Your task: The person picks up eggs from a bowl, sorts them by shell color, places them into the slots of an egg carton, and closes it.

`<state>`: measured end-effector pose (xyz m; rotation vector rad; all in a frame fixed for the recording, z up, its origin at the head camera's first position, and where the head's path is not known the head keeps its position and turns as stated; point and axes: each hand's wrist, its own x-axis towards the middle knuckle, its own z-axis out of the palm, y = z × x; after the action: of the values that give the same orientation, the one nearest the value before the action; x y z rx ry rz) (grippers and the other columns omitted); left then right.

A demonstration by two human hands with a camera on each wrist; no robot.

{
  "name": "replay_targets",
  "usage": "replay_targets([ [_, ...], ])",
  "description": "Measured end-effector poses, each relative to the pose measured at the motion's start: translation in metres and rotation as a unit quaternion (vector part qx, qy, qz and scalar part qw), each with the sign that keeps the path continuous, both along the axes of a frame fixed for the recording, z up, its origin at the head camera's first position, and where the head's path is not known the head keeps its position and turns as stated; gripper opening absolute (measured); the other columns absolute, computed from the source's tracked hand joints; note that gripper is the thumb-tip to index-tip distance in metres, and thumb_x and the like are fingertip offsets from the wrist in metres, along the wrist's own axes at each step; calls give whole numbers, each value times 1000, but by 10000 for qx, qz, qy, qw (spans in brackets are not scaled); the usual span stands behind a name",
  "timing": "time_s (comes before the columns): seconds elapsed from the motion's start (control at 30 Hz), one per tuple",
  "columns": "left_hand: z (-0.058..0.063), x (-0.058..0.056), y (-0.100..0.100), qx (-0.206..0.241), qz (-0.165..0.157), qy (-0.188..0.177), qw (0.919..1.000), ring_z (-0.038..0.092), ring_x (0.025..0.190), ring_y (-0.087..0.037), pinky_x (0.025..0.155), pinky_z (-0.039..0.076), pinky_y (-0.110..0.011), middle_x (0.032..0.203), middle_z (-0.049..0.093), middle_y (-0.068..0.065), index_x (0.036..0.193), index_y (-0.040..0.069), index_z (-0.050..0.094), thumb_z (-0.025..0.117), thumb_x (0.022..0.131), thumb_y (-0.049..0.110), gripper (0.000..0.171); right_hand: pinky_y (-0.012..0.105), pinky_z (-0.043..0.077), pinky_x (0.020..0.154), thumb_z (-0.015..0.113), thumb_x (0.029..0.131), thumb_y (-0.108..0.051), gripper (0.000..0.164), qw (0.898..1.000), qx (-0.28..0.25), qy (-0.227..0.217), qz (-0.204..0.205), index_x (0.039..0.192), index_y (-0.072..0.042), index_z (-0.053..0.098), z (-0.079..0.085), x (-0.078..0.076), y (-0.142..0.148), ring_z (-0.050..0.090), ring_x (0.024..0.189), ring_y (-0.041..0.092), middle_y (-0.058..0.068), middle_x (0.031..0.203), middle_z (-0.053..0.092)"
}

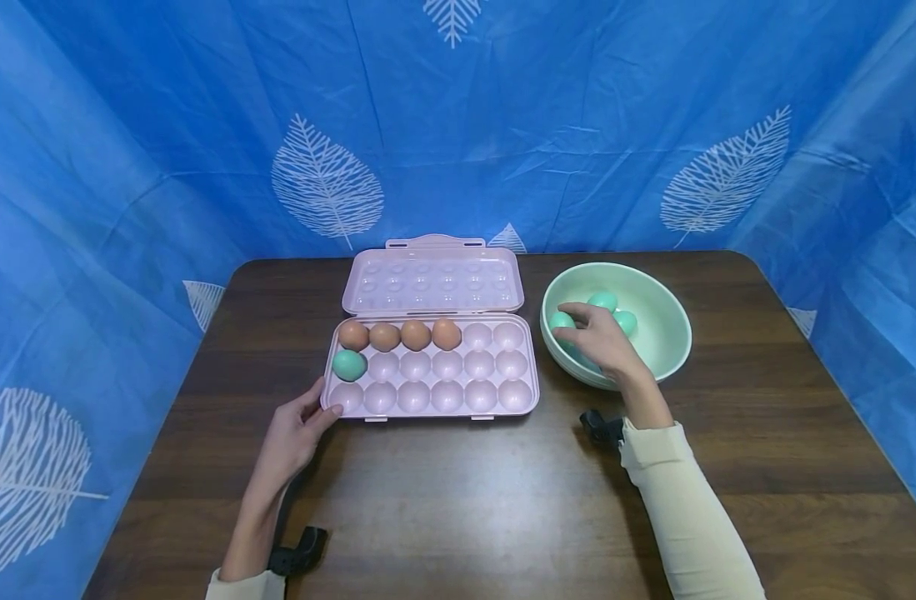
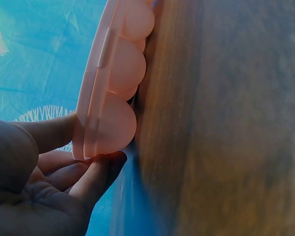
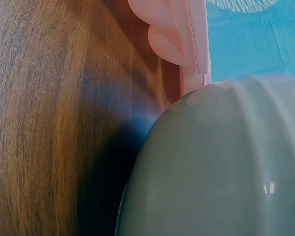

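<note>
Gripping the near-left corner of a pale pink plastic egg tray (image 1: 447, 397) was the left hand (image 1: 294, 433), thumb at the near edge, fingers at the left side. Right of the tray, well apart from the other hand, the right hand (image 1: 602, 337) pinched a smooth green egg (image 1: 560, 320) between thumb and fingers at a round mint-green bowl (image 1: 671, 342) (right wrist view mostly caught its outer wall). More green eggs (image 1: 603, 301) lay in the bowl. Four brown eggs (image 1: 416, 335) filled the tray's far row from the left; a lone green egg (image 1: 349, 366) sat in its middle row, leftmost cup. Behind the tray, its pink lid (image 1: 433, 282) lay open; beneath was a dark wood-grain table (image 1: 465, 500).
</note>
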<state>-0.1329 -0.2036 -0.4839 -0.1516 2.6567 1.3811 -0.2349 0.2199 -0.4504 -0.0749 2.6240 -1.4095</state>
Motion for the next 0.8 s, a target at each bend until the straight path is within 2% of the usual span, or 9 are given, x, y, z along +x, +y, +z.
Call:
replay_targets([
  [0.3, -3, -1, -1, 12, -118, 248, 9996, 37, 125, -34, 95, 39, -42, 139, 34, -23, 140, -1, 29, 59, 91, 23, 63, 48, 35, 99, 64, 85, -21, 48, 9998, -95, -72, -140, 127, -2, 50, -1, 1, 1, 39, 123, 35, 16, 130, 48],
  [0.47, -4, -1, -1, 45, -103, 234, 9997, 35, 127, -34, 97, 37, -43, 140, 34, -22, 140, 0, 29, 58, 91, 24, 63, 47, 36, 98, 65, 85, -21, 49, 9996, -143, -49, -217, 128, -2, 50, -1, 2, 1, 40, 123, 34, 15, 131, 48],
  [0.8, -3, 0, -1, 1, -62, 169, 9998, 34, 127, -33, 98, 36, -44, 140, 33, -21, 140, 0, 30, 59, 90, 26, 63, 44, 38, 97, 67, 84, -23, 50, 9969, -483, 338, -513, 125, 1, 52, -2, 3, 0, 47, 118, 33, 18, 125, 52],
])
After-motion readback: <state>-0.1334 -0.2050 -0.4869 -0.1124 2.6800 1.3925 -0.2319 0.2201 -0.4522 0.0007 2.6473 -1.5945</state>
